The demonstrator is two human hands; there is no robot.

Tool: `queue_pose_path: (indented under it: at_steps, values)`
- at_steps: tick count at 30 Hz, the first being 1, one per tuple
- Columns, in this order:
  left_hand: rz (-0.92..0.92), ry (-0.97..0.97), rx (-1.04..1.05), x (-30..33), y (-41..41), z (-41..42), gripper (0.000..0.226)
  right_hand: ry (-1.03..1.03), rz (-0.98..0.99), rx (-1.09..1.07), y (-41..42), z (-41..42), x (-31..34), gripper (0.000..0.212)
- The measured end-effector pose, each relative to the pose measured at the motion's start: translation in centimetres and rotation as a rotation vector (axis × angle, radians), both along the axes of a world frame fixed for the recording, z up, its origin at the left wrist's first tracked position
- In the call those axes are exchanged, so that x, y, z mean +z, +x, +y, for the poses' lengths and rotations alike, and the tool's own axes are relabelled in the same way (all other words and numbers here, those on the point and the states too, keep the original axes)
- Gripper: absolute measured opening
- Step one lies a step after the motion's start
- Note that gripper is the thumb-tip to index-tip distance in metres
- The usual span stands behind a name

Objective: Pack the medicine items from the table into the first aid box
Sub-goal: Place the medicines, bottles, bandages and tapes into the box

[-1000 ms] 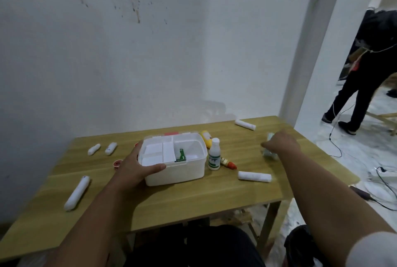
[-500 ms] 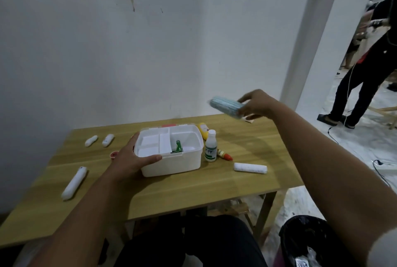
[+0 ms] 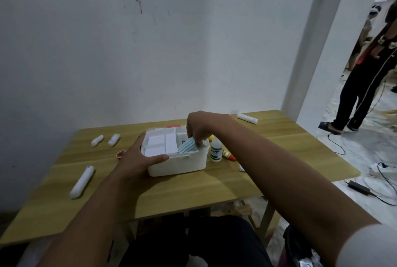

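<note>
Both bare forearms reach forward. The left hand (image 3: 137, 157) lies spread, thumb stretched right, against the near left corner of the box (image 3: 178, 164). The right hand (image 3: 199, 126), farther off, points down, fingers pinching a blue pack (image 3: 189, 146).

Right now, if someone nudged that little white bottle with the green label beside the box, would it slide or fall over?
Probably it would tip: the white bottle stands upright and is tall and narrow. It looks like thin plastic, so it is likely light and not fragile. Falling to the right, it might hit the orange-capped tube lying close by.
</note>
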State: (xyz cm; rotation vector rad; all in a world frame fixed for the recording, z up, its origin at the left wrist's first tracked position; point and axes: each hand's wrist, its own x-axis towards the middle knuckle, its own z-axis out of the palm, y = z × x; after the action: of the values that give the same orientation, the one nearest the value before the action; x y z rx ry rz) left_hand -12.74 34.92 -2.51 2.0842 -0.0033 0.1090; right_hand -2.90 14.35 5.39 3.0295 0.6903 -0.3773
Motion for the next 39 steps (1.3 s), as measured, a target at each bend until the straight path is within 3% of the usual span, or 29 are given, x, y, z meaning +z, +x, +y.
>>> queue_pose_path:
  at_steps: [6, 11, 18, 27, 33, 39]
  values:
    - [0.007, -0.005, -0.007, 0.3, -0.1, 0.0, 0.095, 0.058, 0.128, -0.048, 0.5, -0.8, -0.9, 0.037]
    - [-0.011, -0.017, -0.011, 0.4, -0.5, -0.4, 0.09, 0.035, 0.124, -0.031, 0.9, -0.1, -1.4, 0.039]
    - [-0.011, -0.002, -0.026, 0.0, 0.0, 0.2, 0.095, 0.158, 0.153, -0.042, 1.1, 2.1, -4.2, 0.032]
    - [-0.013, -0.047, -0.025, -0.2, 0.2, 0.3, 0.074, 0.22, 0.136, -0.08, 1.1, 2.8, -5.6, 0.01]
    - [-0.005, -0.033, -0.024, -0.3, 0.3, 0.3, 0.091, 0.436, 0.321, -0.2, 0.7, 1.2, -3.7, 0.028]
    - [-0.012, -0.045, -0.027, 0.0, 0.0, 0.1, 0.088, 0.793, 0.25, -0.307, 0.9, -1.2, -0.8, 0.012]
